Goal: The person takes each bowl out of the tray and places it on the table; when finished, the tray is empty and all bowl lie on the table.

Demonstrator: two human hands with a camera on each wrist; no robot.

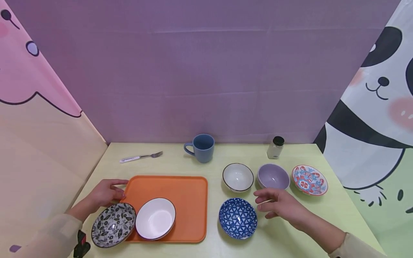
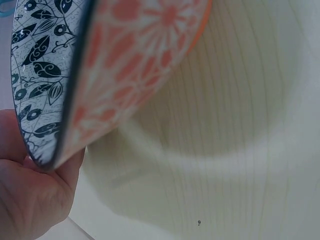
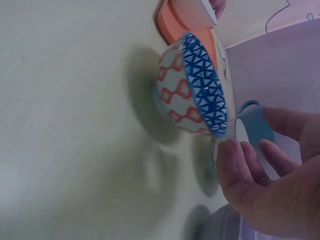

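My left hand [image 1: 108, 191] rests against the back left edge of an orange tray [image 1: 180, 190], fingers loosely bent. Just in front of it a black-and-white leaf-patterned bowl [image 1: 113, 224] sits on the tray's front left corner; in the left wrist view its rim [image 2: 40, 75] is by my palm [image 2: 30, 200]. A white bowl [image 1: 155, 218] leans on the tray beside it. My right hand [image 1: 277, 204] hovers empty, fingers relaxed, between a blue triangle-patterned bowl [image 1: 238, 218] and a lavender bowl [image 1: 273, 176]. In the right wrist view the blue bowl [image 3: 200, 95] is just beyond my fingers [image 3: 250, 165].
A white dark-rimmed bowl [image 1: 238, 177] and a red-and-blue patterned dish [image 1: 309, 180] flank the lavender bowl. At the back are a blue mug [image 1: 201, 147], a fork [image 1: 140, 157] and a small black-capped jar [image 1: 275, 147]. Printed walls enclose the yellow table on three sides.
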